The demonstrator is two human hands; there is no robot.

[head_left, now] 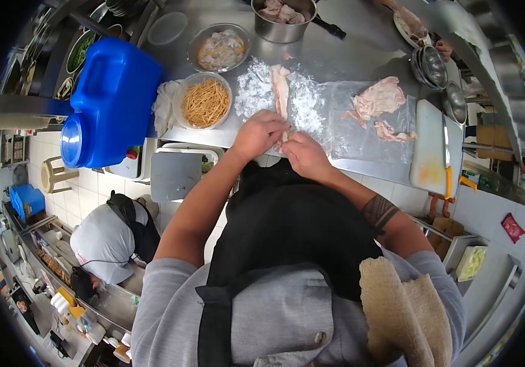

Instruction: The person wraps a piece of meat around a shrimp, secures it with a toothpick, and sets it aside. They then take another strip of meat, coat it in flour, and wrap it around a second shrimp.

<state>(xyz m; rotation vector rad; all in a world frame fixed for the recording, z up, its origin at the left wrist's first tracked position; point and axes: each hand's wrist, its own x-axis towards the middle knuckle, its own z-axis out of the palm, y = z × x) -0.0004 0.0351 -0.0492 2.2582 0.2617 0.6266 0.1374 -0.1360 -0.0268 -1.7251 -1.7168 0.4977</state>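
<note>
A long strip of raw meat (279,92) lies on the steel table over a patch of white flour (251,92). My left hand (259,133) pinches the near end of the strip, with its fingers curled together. Close beside it, my right hand (305,154) is closed on the same end, fingertips almost touching those of the left. What exactly sits between the fingertips is mostly hidden. To the left stands a round tub of toothpicks (205,103). Right of the flour, more raw meat (380,98) is spread on a clear plastic sheet (342,131).
A metal bowl of pale, wet pieces (221,50) and a pot of meat (284,27) stand behind. A large blue jug (112,92) is left. At right lie a cutting board (429,144) and yellow-handled knife (448,153). Another person's hand (443,49) shows far right; a co-worker (106,238) bends lower left.
</note>
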